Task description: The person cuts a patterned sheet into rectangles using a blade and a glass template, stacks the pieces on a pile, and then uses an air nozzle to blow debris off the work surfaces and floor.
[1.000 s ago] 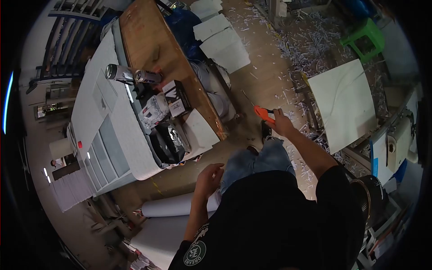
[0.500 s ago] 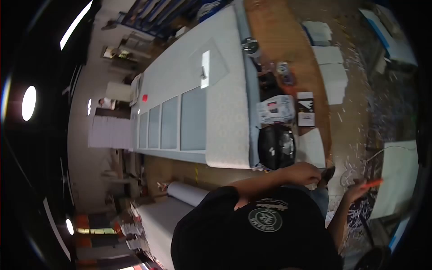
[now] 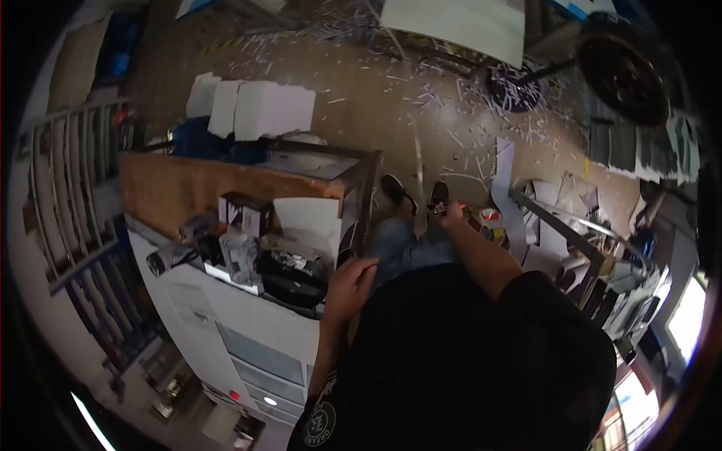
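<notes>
My left hand (image 3: 350,289) hangs beside the black bag (image 3: 289,279) at the table's end. Its fingers are loosely bent and apart, with nothing visible in them. My right hand (image 3: 451,216) is out in front of my legs, closed around a small orange tool (image 3: 463,206). Most of the tool is hidden by the hand, and its exact kind does not show. A sheet of white paper (image 3: 312,225) lies on the table past the bag.
The wooden tabletop (image 3: 162,184) bears a box (image 3: 246,213) and a clear bottle (image 3: 167,258). Stacked white sheets (image 3: 274,111) lie beyond it. Paper strips litter the floor (image 3: 451,143). To the right stands a metal frame (image 3: 564,225); a dark round wheel-like object (image 3: 623,69) is at upper right.
My view has swung down and to the right, from the long table to the floor and my feet. The orange tool is still in my right hand, now before my legs.
</notes>
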Motion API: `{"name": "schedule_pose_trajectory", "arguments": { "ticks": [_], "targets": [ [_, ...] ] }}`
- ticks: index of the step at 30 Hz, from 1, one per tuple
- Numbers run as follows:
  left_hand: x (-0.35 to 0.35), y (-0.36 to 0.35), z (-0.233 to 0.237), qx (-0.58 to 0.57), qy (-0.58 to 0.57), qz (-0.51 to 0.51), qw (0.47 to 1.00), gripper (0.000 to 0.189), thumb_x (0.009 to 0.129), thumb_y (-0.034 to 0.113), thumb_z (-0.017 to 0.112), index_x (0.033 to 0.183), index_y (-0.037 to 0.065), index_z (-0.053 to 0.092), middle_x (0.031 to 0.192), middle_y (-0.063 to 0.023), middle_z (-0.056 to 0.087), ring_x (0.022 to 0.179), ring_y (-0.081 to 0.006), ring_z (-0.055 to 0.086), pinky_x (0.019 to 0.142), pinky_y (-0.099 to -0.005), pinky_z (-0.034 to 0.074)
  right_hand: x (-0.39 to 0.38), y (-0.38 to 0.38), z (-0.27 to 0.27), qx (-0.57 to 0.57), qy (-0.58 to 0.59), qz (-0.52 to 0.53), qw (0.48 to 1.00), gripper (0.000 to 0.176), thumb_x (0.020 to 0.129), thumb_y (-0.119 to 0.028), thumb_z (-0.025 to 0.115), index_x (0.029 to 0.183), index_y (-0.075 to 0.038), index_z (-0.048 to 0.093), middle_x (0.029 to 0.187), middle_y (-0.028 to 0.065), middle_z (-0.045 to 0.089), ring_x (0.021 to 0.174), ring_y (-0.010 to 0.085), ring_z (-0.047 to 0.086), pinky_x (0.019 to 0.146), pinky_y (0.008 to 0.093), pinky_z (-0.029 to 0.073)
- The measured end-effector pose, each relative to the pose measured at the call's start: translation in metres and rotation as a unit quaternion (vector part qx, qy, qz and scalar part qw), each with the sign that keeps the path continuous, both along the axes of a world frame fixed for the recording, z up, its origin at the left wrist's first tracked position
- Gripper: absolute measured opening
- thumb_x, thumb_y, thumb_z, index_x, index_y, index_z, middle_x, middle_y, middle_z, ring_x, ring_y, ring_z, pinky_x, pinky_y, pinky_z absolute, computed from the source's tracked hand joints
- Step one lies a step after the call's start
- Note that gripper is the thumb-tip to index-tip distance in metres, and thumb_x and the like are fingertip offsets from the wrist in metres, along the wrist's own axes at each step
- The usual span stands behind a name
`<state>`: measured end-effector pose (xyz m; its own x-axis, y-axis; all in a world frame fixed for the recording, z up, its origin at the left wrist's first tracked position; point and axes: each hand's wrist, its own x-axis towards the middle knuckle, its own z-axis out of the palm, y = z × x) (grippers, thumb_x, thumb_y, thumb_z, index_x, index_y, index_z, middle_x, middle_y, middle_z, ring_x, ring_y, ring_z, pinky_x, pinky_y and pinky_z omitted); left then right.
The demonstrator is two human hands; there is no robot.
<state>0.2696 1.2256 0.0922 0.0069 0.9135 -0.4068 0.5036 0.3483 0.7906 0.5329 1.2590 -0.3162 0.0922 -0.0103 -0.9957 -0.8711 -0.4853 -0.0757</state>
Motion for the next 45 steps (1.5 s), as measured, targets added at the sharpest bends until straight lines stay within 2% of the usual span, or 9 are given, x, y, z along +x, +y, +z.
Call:
{"name": "schedule_pose_trajectory", "arguments": {
  "ticks": [5, 8, 11, 14, 20, 30, 36, 42, 45],
  "targets": [
    [0.004, -0.016, -0.012, -0.069, 0.025, -0.129, 0.989, 0.015, 0.094, 0.007, 0.064, 0.108, 0.004, 0.069, 0.090, -0.0145, 0.067, 0.084, -0.0313, 0.066, 0.072, -0.0390, 0.051, -0.030, -0.088, -0.009, 0.011, 0.055, -0.096, 0.994, 0.031, 0.102, -0.033, 0.045, 0.097, -0.004, 0.054, 0.071, 0.0065, 0.054, 0.057, 0.0163, 0.051, 0.055, 0.0306, 0.050],
    [0.011, 0.002, -0.018, -0.133, 0.034, -0.161, 0.977, 0.016, 0.094, 0.007, 0.064, 0.108, 0.003, 0.069, 0.088, -0.0139, 0.066, 0.081, -0.0285, 0.065, 0.071, -0.0374, 0.050, -0.033, -0.095, -0.010, -0.006, 0.105, -0.105, 0.989, 0.037, 0.104, -0.040, 0.042, 0.095, -0.006, 0.055, 0.070, 0.0061, 0.056, 0.049, 0.0128, 0.045, 0.050, 0.0275, 0.046],
    [0.020, 0.024, -0.019, -0.121, 0.009, -0.184, 0.975, 0.016, 0.094, 0.006, 0.063, 0.107, 0.003, 0.070, 0.086, -0.0129, 0.065, 0.079, -0.0267, 0.064, 0.070, -0.0361, 0.049, -0.023, -0.077, 0.005, -0.034, 0.019, -0.119, 0.992, 0.040, 0.104, -0.043, 0.041, 0.094, -0.007, 0.056, 0.073, 0.0063, 0.060, 0.043, 0.0107, 0.039, 0.046, 0.0250, 0.042],
    [0.030, 0.037, -0.019, -0.088, 0.009, -0.234, 0.968, 0.014, 0.093, 0.006, 0.064, 0.105, 0.002, 0.070, 0.084, -0.0124, 0.064, 0.074, -0.0264, 0.062, 0.067, -0.0356, 0.048, -0.003, -0.083, -0.002, 0.086, 0.011, -0.110, 0.990, 0.040, 0.104, -0.044, 0.042, 0.095, -0.008, 0.057, 0.075, 0.0059, 0.063, 0.045, 0.0104, 0.040, 0.048, 0.0258, 0.041],
    [0.029, 0.030, -0.024, -0.042, 0.039, -0.260, 0.964, 0.013, 0.093, 0.006, 0.064, 0.104, 0.002, 0.070, 0.084, -0.0120, 0.065, 0.071, -0.0256, 0.063, 0.061, -0.0340, 0.048, 0.034, -0.078, -0.005, 0.143, -0.043, -0.141, 0.979, 0.038, 0.105, -0.043, 0.042, 0.095, -0.009, 0.056, 0.074, 0.0051, 0.062, 0.050, 0.0130, 0.044, 0.051, 0.0314, 0.042],
    [0.038, 0.020, -0.030, -0.019, 0.043, -0.294, 0.955, 0.016, 0.093, 0.009, 0.064, 0.106, 0.002, 0.070, 0.086, -0.0132, 0.066, 0.076, -0.0273, 0.065, 0.068, -0.0343, 0.051, 0.040, -0.027, 0.023, 0.145, -0.083, -0.253, 0.953, 0.034, 0.104, -0.039, 0.044, 0.098, -0.007, 0.052, 0.079, 0.0080, 0.059, 0.053, 0.0162, 0.045, 0.052, 0.0348, 0.042],
    [0.039, 0.022, -0.025, -0.043, 0.035, -0.270, 0.961, 0.016, 0.093, 0.009, 0.064, 0.107, 0.002, 0.069, 0.086, -0.0143, 0.066, 0.077, -0.0282, 0.065, 0.070, -0.0348, 0.051, 0.088, 0.015, 0.029, 0.232, -0.136, -0.278, 0.922, 0.032, 0.103, -0.038, 0.044, 0.099, -0.008, 0.053, 0.081, 0.0071, 0.061, 0.053, 0.0162, 0.046, 0.052, 0.0350, 0.043],
    [0.032, 0.018, -0.029, -0.048, 0.045, -0.258, 0.964, 0.017, 0.094, 0.010, 0.064, 0.107, 0.001, 0.069, 0.091, -0.0145, 0.068, 0.081, -0.0271, 0.067, 0.073, -0.0339, 0.052, 0.113, 0.021, 0.032, 0.178, -0.171, -0.181, 0.952, 0.034, 0.102, -0.039, 0.045, 0.095, -0.007, 0.056, 0.073, 0.0055, 0.061, 0.049, 0.0152, 0.044, 0.048, 0.0339, 0.043],
    [0.032, 0.016, -0.025, -0.032, 0.055, -0.250, 0.966, 0.017, 0.093, 0.010, 0.065, 0.108, 0.003, 0.070, 0.094, -0.0148, 0.069, 0.086, -0.0298, 0.068, 0.075, -0.0351, 0.053, 0.076, 0.018, 0.033, 0.151, -0.032, 0.031, 0.988, 0.039, 0.101, -0.041, 0.046, 0.088, -0.006, 0.059, 0.067, 0.0060, 0.062, 0.042, 0.0154, 0.041, 0.044, 0.0320, 0.041]
  ]
}}
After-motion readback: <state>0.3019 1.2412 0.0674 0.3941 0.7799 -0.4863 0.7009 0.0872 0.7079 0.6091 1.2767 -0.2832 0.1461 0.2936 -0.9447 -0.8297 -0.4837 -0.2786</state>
